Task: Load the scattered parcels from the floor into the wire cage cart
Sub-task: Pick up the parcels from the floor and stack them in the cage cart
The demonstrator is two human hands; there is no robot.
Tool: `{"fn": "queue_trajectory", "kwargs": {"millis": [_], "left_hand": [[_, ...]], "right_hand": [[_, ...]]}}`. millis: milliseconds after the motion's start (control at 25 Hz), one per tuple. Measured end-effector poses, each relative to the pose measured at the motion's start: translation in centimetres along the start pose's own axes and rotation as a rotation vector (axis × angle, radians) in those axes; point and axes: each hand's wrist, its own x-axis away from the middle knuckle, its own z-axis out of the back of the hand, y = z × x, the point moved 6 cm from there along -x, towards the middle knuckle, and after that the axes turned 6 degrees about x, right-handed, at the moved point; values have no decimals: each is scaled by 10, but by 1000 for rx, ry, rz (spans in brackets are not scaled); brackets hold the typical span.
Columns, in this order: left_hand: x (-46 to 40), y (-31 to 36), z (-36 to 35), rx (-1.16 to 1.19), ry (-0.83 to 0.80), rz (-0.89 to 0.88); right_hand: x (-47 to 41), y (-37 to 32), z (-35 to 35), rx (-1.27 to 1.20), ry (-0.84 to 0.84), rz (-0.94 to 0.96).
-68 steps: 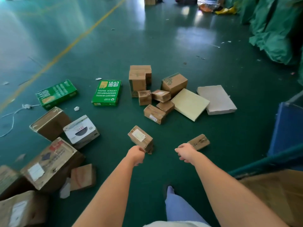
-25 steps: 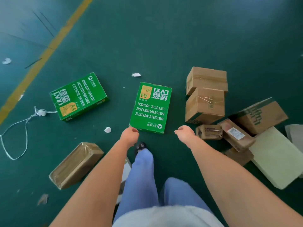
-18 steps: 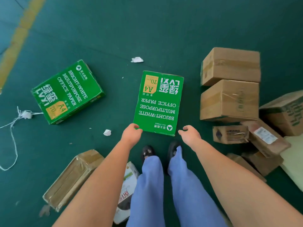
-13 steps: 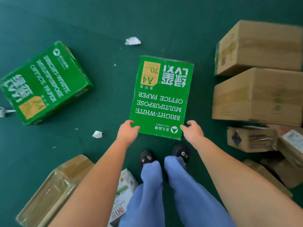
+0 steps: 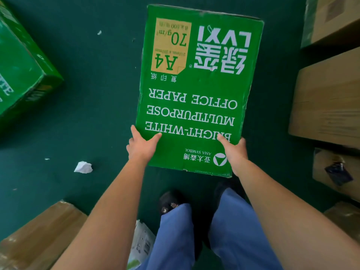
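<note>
- Green paper box (image 5: 196, 90): your left hand (image 5: 141, 146) and right hand (image 5: 233, 152) grip its near corners, thumbs on top.
- Brown cartons (image 5: 329, 98) sit just beside.

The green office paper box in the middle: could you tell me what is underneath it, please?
Dark green floor shows all around the green office paper box. The left hand and right hand grip its near corners; whatever is directly beneath is hidden.

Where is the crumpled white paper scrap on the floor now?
In the head view the paper scrap lies on the green floor, left of the left hand, between the second green box and the brown parcel.
</note>
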Motion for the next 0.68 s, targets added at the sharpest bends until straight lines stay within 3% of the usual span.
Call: {"fn": "queue_trajectory", "kwargs": {"millis": [240, 520, 680], "left_hand": [[65, 27, 39, -168, 119, -20], [247, 81, 157, -391, 180, -171], [352, 108, 224, -380, 240, -205]], "right_hand": [[63, -14, 42, -16, 85, 16], [235, -50, 148, 255, 36, 51], [341, -67, 213, 228, 21, 183]]}}
